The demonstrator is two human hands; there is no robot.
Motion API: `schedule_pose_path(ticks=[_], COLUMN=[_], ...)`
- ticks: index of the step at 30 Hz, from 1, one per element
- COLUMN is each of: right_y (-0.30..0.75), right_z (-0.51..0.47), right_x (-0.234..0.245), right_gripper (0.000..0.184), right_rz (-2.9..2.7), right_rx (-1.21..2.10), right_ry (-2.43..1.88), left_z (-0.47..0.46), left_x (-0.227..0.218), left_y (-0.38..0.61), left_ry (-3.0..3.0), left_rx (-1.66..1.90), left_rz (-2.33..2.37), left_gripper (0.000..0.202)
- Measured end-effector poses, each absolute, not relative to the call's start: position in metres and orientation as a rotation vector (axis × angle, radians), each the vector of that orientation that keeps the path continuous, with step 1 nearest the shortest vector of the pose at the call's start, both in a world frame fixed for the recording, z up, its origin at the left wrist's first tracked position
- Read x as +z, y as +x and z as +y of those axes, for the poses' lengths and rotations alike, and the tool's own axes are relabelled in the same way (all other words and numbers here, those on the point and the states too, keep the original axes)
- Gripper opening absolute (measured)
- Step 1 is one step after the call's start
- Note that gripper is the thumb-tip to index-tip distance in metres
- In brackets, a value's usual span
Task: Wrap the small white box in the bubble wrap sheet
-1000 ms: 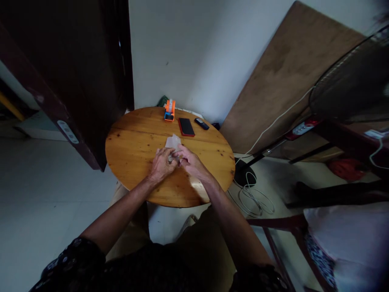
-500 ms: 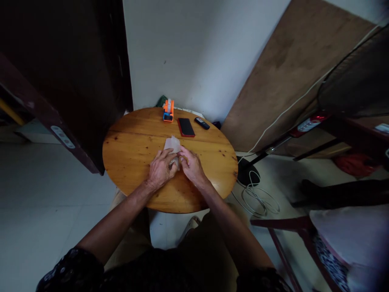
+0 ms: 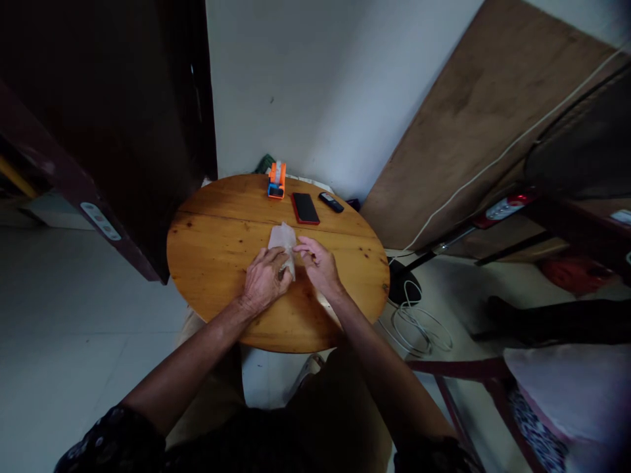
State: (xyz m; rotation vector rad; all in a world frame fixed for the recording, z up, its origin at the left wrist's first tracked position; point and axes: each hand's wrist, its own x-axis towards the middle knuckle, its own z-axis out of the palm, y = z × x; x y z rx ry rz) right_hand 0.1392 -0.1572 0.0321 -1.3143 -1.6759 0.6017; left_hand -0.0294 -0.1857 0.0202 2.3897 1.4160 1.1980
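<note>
A small, pale, translucent plastic bag [image 3: 282, 239] lies flat near the middle of the round wooden table [image 3: 217, 243]. My left hand [image 3: 263, 282] rests on the bag's near end, fingers curled and pressing it down. My right hand [image 3: 320, 265] sits just to the right of the bag, its fingers bent with the tips at the bag's right edge. What lies inside the bag is hidden.
At the table's far edge stand an orange and blue tape dispenser [image 3: 277, 180], a dark phone in a red case [image 3: 305, 207] and a small black remote [image 3: 330, 202]. A dark wooden door [image 3: 118, 112] stands left; a board, cables and a fan stand right.
My hands shifted slightly on the bag; the right hand drew a little apart to the right while the left stayed pressing the near end. The bag now shows more of its length.
</note>
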Motion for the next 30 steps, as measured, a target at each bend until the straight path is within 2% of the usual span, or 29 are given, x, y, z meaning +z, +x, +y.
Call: schedule_pose_path(ticks=[4,9,13,21,27,30], right_y=[0.125,0.141,0.155,0.13,0.127,0.125], right_z=[-0.154,-0.147,-0.14,-0.116,-0.107,-0.105], right_x=[0.03,0.031,0.036,0.044,0.053,0.056], right_gripper=[0.04,0.03,0.028,0.007,0.023,0.022], right_rz=[-1.764,-1.464,-1.2,-1.19,-1.245,-1.272], right_rx=[0.645,0.713,0.961,1.242,1.321,1.324], right_ry=[-1.294,-1.382,-1.591,-1.542,-1.532,-1.577], left_z=[-0.186,-0.186,-0.185,-0.185,-0.186,-0.186], left_x=[0.021,0.02,0.019,0.016,0.019,0.021], left_y=[-0.031,-0.029,-0.027,-0.028,-0.027,-0.028], left_ry=[2.411,2.425,2.424,2.424,2.406,2.43], left_rx=[1.175,1.185,1.212,1.228,1.168,1.124], left_rz=[1.399,1.397,1.403,1.4,1.432,1.414], left_gripper=[0.039,0.026,0.024,0.026,0.042,0.048])
